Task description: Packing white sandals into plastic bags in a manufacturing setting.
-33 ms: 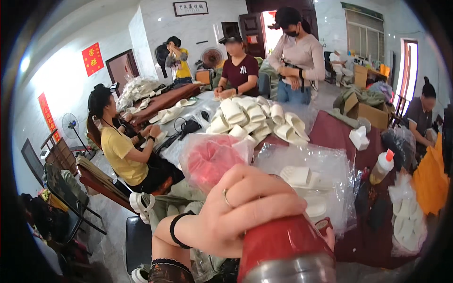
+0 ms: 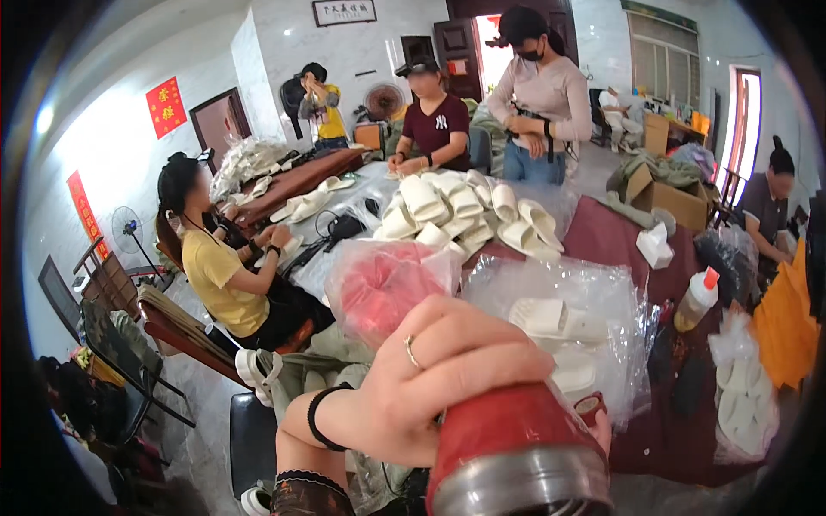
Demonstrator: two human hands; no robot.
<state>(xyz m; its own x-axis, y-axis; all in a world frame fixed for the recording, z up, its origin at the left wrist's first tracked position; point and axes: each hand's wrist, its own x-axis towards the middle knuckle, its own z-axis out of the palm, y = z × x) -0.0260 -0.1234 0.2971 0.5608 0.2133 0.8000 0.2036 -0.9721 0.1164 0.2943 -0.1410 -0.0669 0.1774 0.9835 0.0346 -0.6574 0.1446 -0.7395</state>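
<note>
Close to me, my left hand point(image 2: 456, 374) is wrapped over the top of a red thermos flask point(image 2: 516, 426). The flask tilts so that its steel rim, with ridges inside, faces the lower edge. A ring and a black hair tie show on this hand and wrist. Of my right hand point(image 2: 601, 433), only fingers emerge past the flask's right side. They are against a small round red piece point(image 2: 590, 406) that resembles a cap; the rest of that hand is hidden behind the flask. Beyond lie white slippers point(image 2: 538, 318) on clear plastic bags point(image 2: 602, 288).
A pile of cream slippers point(image 2: 439, 206) covers the table's middle, behind a bag with pink contents point(image 2: 387, 288). To the right are a bottle with a red cap point(image 2: 695, 301), a tissue pack point(image 2: 656, 247) and bagged slippers point(image 2: 742, 400). Several people sit or stand around the dark-red table point(image 2: 602, 232).
The flask has tipped further, so more of its steel rim shows. My left hand has shifted slightly up and left with it.
</note>
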